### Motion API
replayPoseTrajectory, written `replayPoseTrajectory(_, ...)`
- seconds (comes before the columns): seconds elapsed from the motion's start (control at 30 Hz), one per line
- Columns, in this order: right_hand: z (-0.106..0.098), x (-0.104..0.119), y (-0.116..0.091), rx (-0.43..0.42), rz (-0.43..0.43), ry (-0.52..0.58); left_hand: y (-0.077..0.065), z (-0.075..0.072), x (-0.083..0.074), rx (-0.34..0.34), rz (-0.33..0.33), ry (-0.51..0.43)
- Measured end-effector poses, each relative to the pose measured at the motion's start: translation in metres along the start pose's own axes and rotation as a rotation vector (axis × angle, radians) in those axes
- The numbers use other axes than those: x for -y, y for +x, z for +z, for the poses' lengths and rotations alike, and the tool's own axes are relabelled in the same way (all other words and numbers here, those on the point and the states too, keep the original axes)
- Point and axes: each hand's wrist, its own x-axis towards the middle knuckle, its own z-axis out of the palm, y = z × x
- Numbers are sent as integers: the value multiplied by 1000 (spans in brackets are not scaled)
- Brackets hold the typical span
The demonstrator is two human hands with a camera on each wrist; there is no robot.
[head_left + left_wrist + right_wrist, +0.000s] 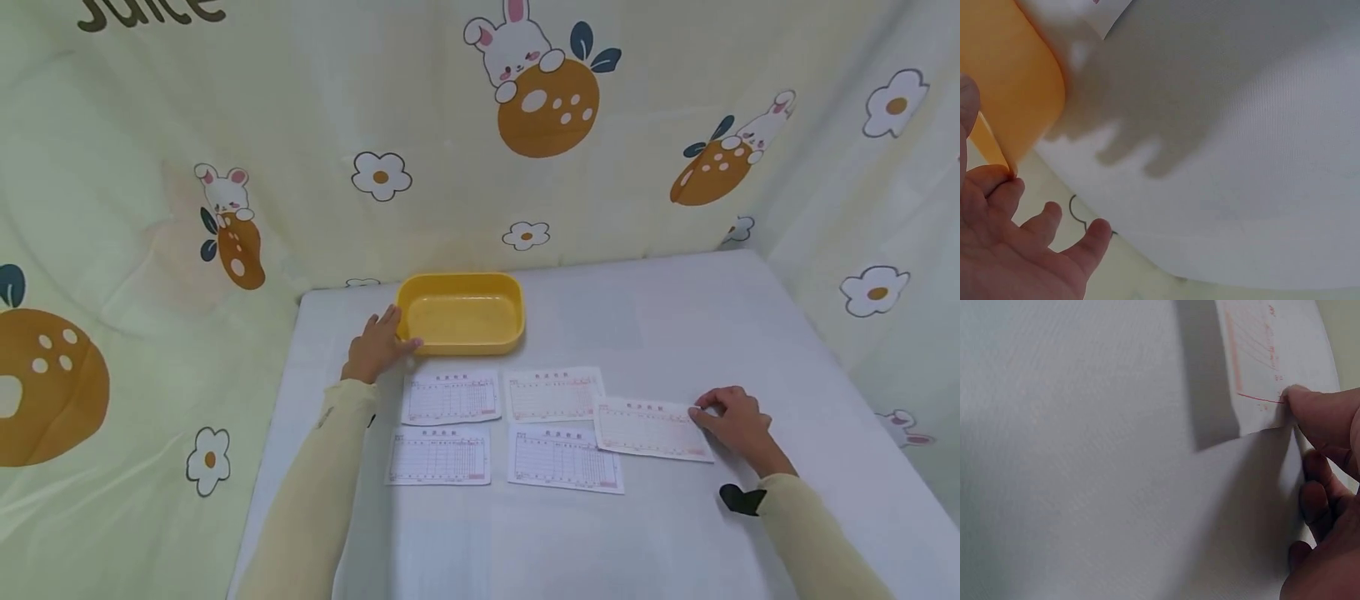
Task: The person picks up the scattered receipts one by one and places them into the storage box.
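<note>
In the head view my left hand grips the left end of a yellow plastic tray, thumb along the front wall and fingers at the left side. The left wrist view shows a fingertip at the edge of the tray, with the other fingers spread. My right hand pinches the upper right corner of a printed receipt slip between thumb and fingers. That slip overlaps the right side of a lower slip. In the right wrist view, a shadow falls beside the pinched slip.
More printed slips lie in front of the tray: one upper left, one lower left and one upper right. The white table meets a patterned curtain at the back and sides.
</note>
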Motion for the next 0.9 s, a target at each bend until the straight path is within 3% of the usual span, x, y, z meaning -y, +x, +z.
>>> replayPoseTrajectory(0.17, 0, 3, -7, -2, -23, 80, 1, -1, 0, 12, -13, 6)
replayPoseTrajectory(0.47, -7, -1, -20, -38, -31, 91, -1, -2, -2, 7, -27, 0)
replayPoseTrajectory(0.9, -29, -19, -29, -120, 64, 203, -2, 0, -3, -4, -51, -58)
